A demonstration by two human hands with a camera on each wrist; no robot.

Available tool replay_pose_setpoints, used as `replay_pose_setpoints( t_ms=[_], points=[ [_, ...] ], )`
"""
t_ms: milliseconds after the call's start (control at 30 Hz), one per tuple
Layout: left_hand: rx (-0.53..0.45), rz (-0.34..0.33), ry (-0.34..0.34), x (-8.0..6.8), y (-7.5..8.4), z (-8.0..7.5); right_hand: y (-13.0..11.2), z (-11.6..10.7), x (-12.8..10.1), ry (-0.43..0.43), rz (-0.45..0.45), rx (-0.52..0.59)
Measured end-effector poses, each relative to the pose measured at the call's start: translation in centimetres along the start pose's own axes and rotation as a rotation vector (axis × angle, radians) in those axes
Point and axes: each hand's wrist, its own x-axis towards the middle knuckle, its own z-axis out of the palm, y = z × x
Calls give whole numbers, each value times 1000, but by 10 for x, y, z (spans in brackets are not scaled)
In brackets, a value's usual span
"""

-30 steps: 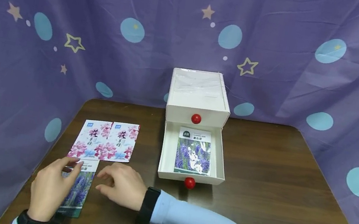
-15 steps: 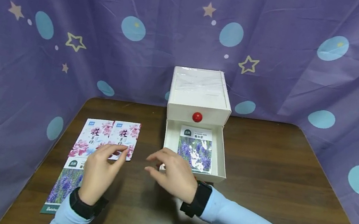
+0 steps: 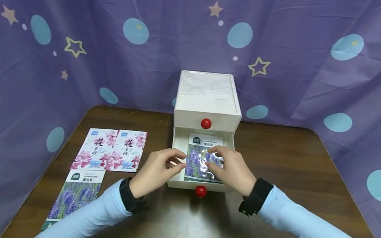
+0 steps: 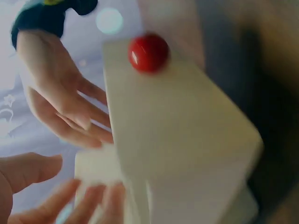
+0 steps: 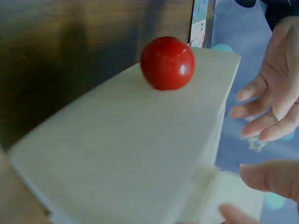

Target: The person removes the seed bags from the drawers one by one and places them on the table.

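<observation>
- The lavender seed packet (image 3: 202, 160) lies flat inside the open lower drawer (image 3: 179, 150) of a small white drawer box (image 3: 209, 97).
- The right hand (image 3: 231, 169) is over the packet, fingers bent down onto it; I cannot tell if it really grips it.
- The left hand (image 3: 156, 169) is at the drawer's left wall, fingers loosely curved beside the packet's edge, holding nothing clearly.
- A red knob (image 3: 200, 191) sits on the drawer front, near both wrists.
- On the brown table (image 3: 294, 194), to the left, lie two pink flower packets (image 3: 111, 149) and another lavender packet (image 3: 75, 194).
</observation>
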Motion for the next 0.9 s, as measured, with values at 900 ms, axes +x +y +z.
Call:
replay_pose_setpoints(
  t_ms=[900],
  points=[
    [-635, -656, -226, 31, -10, 32, 13, 1, 2, -267, 568, 689]
  ],
)
